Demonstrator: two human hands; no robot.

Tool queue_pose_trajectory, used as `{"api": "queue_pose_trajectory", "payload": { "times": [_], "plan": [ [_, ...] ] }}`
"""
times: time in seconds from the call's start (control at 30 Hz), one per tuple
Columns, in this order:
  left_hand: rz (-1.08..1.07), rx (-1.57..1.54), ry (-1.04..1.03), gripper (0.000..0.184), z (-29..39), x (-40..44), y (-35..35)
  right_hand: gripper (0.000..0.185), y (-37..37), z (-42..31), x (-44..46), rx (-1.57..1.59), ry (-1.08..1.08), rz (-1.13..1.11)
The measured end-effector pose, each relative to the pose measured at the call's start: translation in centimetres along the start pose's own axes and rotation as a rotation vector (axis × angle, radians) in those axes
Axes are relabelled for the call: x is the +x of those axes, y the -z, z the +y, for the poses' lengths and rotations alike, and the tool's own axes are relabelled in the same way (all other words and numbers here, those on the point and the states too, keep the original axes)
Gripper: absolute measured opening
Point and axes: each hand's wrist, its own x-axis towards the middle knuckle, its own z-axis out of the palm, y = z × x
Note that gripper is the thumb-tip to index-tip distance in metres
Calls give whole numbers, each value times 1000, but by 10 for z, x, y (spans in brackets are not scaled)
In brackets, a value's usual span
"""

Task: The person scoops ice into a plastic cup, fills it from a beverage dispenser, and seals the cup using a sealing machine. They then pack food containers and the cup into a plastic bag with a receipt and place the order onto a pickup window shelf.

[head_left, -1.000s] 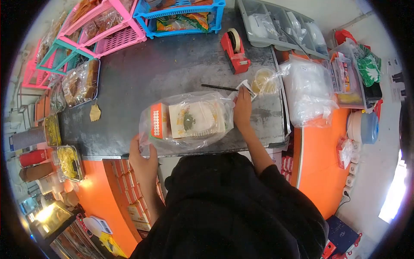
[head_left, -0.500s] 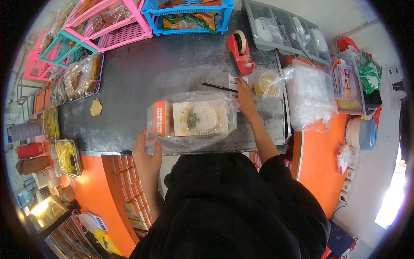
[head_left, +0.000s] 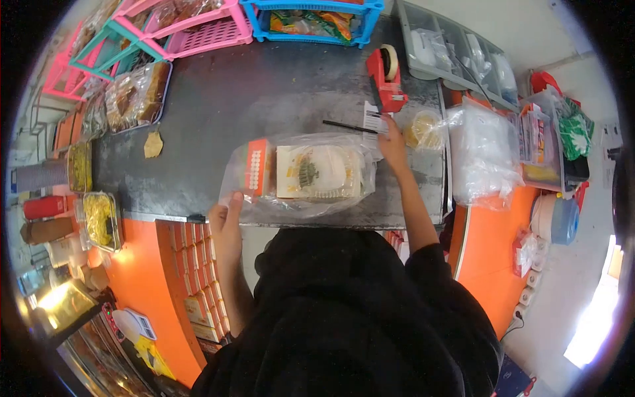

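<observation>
A clear plastic bag (head_left: 231,175) lies on the dark counter in front of me. Inside it are an orange-and-white box (head_left: 256,169) and a pale box (head_left: 284,173) with a clear plastic container (head_left: 331,173) over it. At the bag's near left corner, my left hand (head_left: 228,225) pinches the plastic between thumb and fingers. My right hand (head_left: 393,147) is beyond the bag's right side, its fingers closed at the edge of a printed paper slip (head_left: 372,118). A black pen (head_left: 347,126) lies with one end against the slip.
A red tape dispenser (head_left: 387,79) stands behind the slip. To the right are a round bagged item (head_left: 423,129) and a stack of plastic bags (head_left: 486,155). Blue (head_left: 311,38) and pink racks (head_left: 205,43), plus a grey divided tray (head_left: 456,56), line the back.
The view has shifted slightly, moving the counter's things rightward and up. My right hand has drawn a little right, and more of the slip shows. My left fingers have closed on the bag's edge.
</observation>
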Motion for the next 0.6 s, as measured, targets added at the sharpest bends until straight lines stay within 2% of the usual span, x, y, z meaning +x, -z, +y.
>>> {"api": "queue_pose_trajectory", "payload": {
  "times": [0.03, 0.1, 0.13, 0.2, 0.23, 0.27, 0.3, 0.33, 0.37, 0.4, 0.43, 0.47, 0.5, 0.53, 0.57, 0.6],
  "plan": [
    [13, 1, 4, 14, -2, 3, -1, 40, 5, -14, 2, -151, 154, 84],
    [15, -655, 42, 21, -3, 11, -13, 35, 23, -94, -7, -131, 145, 110],
    [26, -655, 43, 21, 1, 12, -17, 29, 31, -131, -16, -120, 132, 147],
    [37, -265, -66, 49, 14, 14, -24, 21, 35, -171, -40, -157, 164, 50],
    [35, -262, -66, 49, 15, 17, -27, 26, 37, -191, -49, -212, -60, -127],
    [110, 179, -166, 56, 16, 20, -30, 33, 37, -203, -56, -266, -287, -304],
    [182, 618, -262, 64, 16, 22, -33, 33, 29, -198, -61, -268, -291, -304],
    [179, 616, -260, 64, 13, 23, -35, 40, 17, -183, -69, -267, -248, -243],
    [255, 685, -342, 66, 8, 24, -38, 48, 8, -171, -74, -266, -205, -180],
    [334, 752, -425, 67, 3, 28, -40, 48, 3, -162, -76, -268, -206, -178],
    [333, 752, -424, 67, -3, 32, -42, 53, -1, -158, -75, -246, -115, -92],
    [347, 895, -414, 66, -9, 37, -43, 57, -4, -155, -76, -222, -27, -7],
    [360, 1037, -404, 65, -13, 42, -44, 57, -5, -155, -76, -221, -29, -6],
    [360, 1036, -406, 65, -13, 48, -44, 56, -6, -160, -74, -77, -237, -105],
    [311, 1009, -310, 64, -14, 54, -45, 55, -6, -163, -74, 70, -446, -204],
    [262, 982, -215, 62, -15, 58, -44, 55, -7, -161, -75, 69, -447, -204]
  ]
}}
